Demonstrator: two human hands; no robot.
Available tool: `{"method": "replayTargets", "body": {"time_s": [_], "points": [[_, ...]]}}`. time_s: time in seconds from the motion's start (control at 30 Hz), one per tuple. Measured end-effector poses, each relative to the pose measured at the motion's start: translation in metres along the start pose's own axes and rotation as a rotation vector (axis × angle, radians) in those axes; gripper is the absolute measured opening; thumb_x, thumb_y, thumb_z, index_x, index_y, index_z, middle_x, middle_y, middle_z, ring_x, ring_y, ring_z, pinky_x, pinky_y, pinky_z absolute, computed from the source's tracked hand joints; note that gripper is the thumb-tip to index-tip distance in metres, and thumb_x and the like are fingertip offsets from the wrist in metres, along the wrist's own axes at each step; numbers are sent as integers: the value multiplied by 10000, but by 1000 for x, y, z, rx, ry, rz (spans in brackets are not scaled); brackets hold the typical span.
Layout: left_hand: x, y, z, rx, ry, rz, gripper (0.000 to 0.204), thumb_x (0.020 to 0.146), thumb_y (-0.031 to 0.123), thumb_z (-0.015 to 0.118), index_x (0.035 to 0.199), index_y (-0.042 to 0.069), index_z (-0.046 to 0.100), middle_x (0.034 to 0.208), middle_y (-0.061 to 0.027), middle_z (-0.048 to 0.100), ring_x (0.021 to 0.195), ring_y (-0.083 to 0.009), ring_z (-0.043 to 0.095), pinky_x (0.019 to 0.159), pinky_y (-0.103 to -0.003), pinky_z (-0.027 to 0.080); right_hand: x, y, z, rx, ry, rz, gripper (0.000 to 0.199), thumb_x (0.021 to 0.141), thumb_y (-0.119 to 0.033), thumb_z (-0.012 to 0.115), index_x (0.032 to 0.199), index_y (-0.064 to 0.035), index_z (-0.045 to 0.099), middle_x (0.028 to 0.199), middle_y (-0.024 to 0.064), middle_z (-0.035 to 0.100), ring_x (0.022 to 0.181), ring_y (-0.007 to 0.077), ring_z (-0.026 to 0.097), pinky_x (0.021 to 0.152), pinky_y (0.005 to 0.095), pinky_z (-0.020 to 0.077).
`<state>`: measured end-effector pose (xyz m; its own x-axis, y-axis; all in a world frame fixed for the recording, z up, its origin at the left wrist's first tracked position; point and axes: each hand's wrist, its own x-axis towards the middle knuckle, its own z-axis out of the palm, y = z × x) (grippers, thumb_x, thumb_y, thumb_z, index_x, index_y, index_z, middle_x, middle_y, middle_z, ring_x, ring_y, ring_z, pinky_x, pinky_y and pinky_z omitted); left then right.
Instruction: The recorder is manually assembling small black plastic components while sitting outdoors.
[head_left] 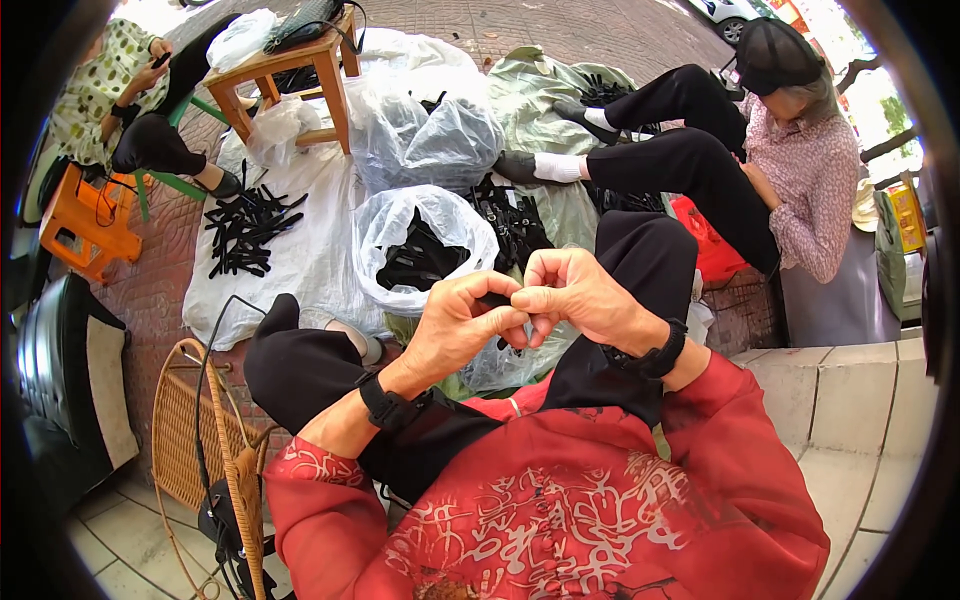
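Note:
In front of my lap my left hand (455,318) and my right hand (585,295) meet, thumbs and fingertips pinched together. Between them a small dark bit shows, mostly hidden by the fingers, so its kind cannot be made out. Just beyond, a clear plastic bag (368,242) stands with its mouth spread, filled with black straps (425,252). More black straps with small buckles (508,222) lie against its right side. A loose heap of black strips (248,230) rests on a white sheet (205,312) to the left.
A wooden stool (325,68) carrying bags stands at the far left, near an orange plastic stool (88,225). One seated person (815,180) is at the right, another (110,95) at the left. A wicker basket chair (185,430) stands by my left side; a red bag (705,245) is at the right.

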<state>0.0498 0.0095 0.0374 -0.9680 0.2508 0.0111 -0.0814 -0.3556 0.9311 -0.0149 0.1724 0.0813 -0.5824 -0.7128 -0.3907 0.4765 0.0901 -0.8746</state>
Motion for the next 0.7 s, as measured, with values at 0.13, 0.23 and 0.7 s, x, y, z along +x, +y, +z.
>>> {"method": "replayTargets", "body": {"time_s": [0.13,0.23,0.7], "points": [[1,-1,0,0,7,-42,157,777,26,593,913,-30,539,759,-68,595,645,-120,605,589,-219,497,0,5,1,-86,26,-38,214,771,-151,633,731,-10,477,659,80,574,523,111,574,451,208,488],[4,-3,-1,-30,42,-18,169,771,27,599,916,-28,534,749,-70,600,639,-114,607,583,-214,498,4,12,-4,-46,9,-110,189,766,-130,637,784,-15,488,718,61,568,624,109,572,545,220,477],[10,-11,-10,-255,60,-53,182,751,7,613,894,-15,504,757,-100,599,660,-152,610,605,-259,511,0,30,-8,-411,144,-453,255,766,-119,632,988,-18,557,755,1,556,657,58,521,613,203,436]]}}
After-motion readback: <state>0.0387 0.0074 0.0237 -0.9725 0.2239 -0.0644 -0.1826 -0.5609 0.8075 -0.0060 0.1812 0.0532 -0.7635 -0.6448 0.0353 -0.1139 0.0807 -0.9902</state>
